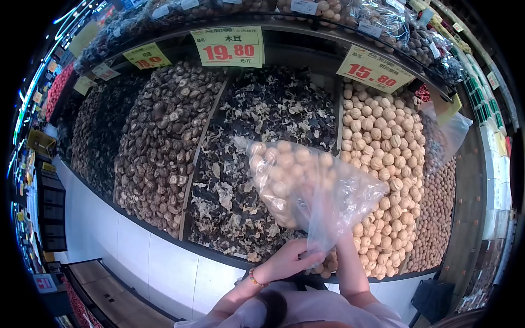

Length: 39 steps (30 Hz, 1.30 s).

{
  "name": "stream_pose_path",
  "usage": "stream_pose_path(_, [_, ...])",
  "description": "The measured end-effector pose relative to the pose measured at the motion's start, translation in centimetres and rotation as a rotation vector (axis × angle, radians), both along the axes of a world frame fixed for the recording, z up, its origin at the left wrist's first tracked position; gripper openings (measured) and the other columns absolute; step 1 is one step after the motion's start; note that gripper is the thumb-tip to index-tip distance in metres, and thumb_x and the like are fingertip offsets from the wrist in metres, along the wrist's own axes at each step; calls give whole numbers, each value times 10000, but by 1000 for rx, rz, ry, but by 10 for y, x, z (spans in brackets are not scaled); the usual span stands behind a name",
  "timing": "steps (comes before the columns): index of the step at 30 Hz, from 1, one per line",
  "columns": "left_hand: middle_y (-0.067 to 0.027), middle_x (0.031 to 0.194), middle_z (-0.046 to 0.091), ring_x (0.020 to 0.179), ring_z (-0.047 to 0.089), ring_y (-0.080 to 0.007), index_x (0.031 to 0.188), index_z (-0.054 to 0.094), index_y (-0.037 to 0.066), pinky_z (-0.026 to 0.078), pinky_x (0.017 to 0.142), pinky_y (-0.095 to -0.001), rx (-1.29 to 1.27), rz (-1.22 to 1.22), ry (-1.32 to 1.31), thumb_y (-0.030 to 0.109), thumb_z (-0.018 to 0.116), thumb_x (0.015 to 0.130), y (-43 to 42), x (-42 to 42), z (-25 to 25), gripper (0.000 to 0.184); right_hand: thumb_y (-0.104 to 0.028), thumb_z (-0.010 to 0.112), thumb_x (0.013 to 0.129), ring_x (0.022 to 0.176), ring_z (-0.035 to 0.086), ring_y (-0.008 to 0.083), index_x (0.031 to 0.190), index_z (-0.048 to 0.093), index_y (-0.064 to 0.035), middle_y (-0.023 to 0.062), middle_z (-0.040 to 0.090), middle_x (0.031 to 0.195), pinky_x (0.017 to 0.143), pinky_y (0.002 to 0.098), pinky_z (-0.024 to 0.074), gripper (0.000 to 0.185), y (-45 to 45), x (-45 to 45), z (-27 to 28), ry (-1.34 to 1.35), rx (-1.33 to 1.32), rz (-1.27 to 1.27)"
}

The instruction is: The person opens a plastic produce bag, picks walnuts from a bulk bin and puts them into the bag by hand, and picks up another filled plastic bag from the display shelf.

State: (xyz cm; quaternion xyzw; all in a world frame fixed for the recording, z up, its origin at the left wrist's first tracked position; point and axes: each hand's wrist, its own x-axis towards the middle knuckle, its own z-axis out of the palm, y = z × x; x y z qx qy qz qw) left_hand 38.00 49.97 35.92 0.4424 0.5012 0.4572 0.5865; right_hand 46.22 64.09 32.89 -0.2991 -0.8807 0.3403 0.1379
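Note:
A clear plastic bag [350, 188] with several walnuts [284, 158] bunched at its far left end hangs in front of me, over the black fungus and the edge of the walnut bin. My left hand [290, 257], with a beaded bracelet at the wrist, is closed on the near edge of the bag. My right hand [320, 208] shows only dimly through the plastic, beside the bagged walnuts. Whether it is inside the bag or behind it, and how its fingers are bent, I cannot tell. Loose walnuts [391, 158] fill the bin to the right.
Dried black fungus [268, 115] lies in the middle bin and dried mushrooms [158, 136] in the one to its left. Small brown nuts [435, 218] are at far right. Price signs [227, 46] hang from a shelf of bagged goods above. Another plastic bag [448, 134] hangs at right.

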Motion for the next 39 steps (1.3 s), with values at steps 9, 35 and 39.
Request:
stream_pose_path(9, [-41, 825, 591, 764, 536, -101, 915, 576, 26, 423, 706, -239, 24, 51, -199, 150, 479, 882, 9, 3, -8, 161, -45, 548, 730, 975, 485, 304, 1058, 501, -15, 166, 473, 1038, 797, 338, 418, 332, -3, 12, 1, -26, -23, -7])
stream_pose_path(35, [-120, 1090, 538, 988, 540, -177, 1187, 366, -9, 413, 885, -309, 42, 190, -396, 26, 422, 886, -7, 36, -24, 308, -39, 586, 724, 965, 485, 238, 1042, 522, -28, 125, 469, 1040, 784, 297, 413, 325, 11, 6, -31, 274, -94, -127])
stream_pose_path(39, [-75, 1073, 537, 1011, 511, -138, 1190, 375, -10, 402, 887, -277, 87, 289, -380, 78, 447, 887, -10, 28, -14, 324, -29, 613, 715, 969, 477, 184, 1065, 523, -41, 89, 466, 1043, 776, 266, 405, 362, 12, 38, -2, 309, -195, -126])
